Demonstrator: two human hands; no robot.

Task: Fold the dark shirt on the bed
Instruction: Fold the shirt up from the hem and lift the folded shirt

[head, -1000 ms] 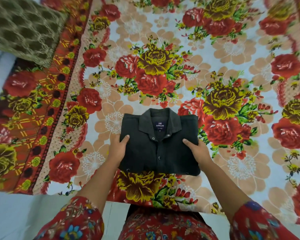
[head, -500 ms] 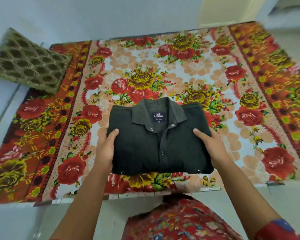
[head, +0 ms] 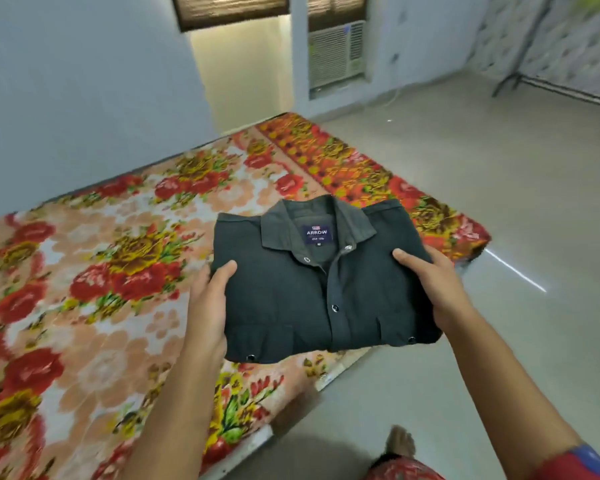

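The dark shirt [head: 309,292] is folded into a neat rectangle, collar and label facing up. It is lifted off the bed [head: 94,306], hanging in the air over the bed's right corner. My left hand [head: 210,306] grips its left edge, thumb on top. On the other side my right hand [head: 437,289] holds the right edge the same way, fingers underneath.
The bed with its floral cover fills the left half. Grey floor [head: 499,202] spreads to the right. A wall [head: 84,81] stands behind the bed, a cooler unit [head: 336,51] sits at the back, and a metal frame [head: 561,88] is at far right. My foot [head: 400,441] is near the bottom.
Both hands have lifted the folded shirt off the bed and carried it rightward. My view has swung up and to the right, so the floor and back wall now show.
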